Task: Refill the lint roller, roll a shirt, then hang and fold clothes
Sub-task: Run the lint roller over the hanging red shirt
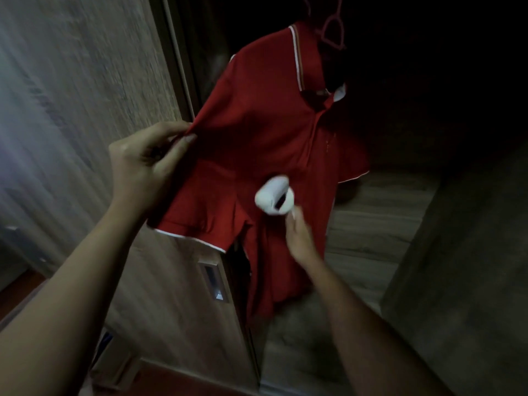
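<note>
A red polo shirt (pixel 265 132) with white trim hangs on a red hanger (pixel 331 32) inside a dark wardrobe. My left hand (pixel 145 164) pinches the shirt's sleeve at its upper edge and pulls it out to the left. My right hand (pixel 298 238) grips the handle of a white lint roller (pixel 271 197), whose roll lies against the shirt's front below the button placket. The handle itself is mostly hidden by my fingers and blurred.
A wood-grain wardrobe door (pixel 85 81) stands at the left, with a recessed metal handle (pixel 214 281) lower down. Wooden shelves (pixel 380 212) lie behind the shirt. A side panel (pixel 463 281) rises at the right. The wardrobe's upper interior is dark.
</note>
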Available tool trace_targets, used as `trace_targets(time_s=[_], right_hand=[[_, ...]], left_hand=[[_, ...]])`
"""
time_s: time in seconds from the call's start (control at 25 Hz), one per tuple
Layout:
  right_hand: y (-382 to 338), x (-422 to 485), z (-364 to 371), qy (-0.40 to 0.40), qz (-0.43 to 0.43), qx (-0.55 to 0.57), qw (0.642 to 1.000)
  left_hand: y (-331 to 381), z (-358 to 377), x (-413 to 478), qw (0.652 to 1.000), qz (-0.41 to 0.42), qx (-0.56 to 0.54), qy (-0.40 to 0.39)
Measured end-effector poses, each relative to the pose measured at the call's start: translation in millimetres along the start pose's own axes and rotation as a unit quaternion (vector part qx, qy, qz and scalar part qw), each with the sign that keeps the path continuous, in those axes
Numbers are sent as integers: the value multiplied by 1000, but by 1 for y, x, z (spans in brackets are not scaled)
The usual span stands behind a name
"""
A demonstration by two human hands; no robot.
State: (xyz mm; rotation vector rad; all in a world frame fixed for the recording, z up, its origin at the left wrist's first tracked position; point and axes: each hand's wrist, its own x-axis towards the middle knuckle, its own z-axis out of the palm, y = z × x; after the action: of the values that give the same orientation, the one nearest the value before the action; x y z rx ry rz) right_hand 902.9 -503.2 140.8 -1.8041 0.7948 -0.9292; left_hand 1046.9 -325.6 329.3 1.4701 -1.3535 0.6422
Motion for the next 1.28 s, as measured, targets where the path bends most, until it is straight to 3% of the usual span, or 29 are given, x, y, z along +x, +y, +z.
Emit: trace_targets(time_s=[0.12,0.24,0.4,0.48,0.72,0.88,1.04,1.28], right_hand=[[-57,65,-24,69,-39,-4,997],[-20,50,-2,56,-35,-24,998],[101,-27,54,-48,179,-74,980],[126,-49,67,-67,214,-72,972],[34,68,-7,82,85,-40,992],[-22,122,-53,119,54,-47,990],[33,81,-13,75,80,-48,993],[129,-49,54,-42,273,-49,960]], left_hand=[[-1,1,-1,1000,5,4,9],[-3,1,-1,1000,-8,6,10],[-2,0,1,1000,1,3,4],[-3,-1,0,1000,7,3,4],[-4,2,-1,1000,5,7,7],[-4,3,-2,1000,3,1,17],[-2,4,-3,1000,-13,-3,25],[6,7,-9,998,-45,-21,28]])
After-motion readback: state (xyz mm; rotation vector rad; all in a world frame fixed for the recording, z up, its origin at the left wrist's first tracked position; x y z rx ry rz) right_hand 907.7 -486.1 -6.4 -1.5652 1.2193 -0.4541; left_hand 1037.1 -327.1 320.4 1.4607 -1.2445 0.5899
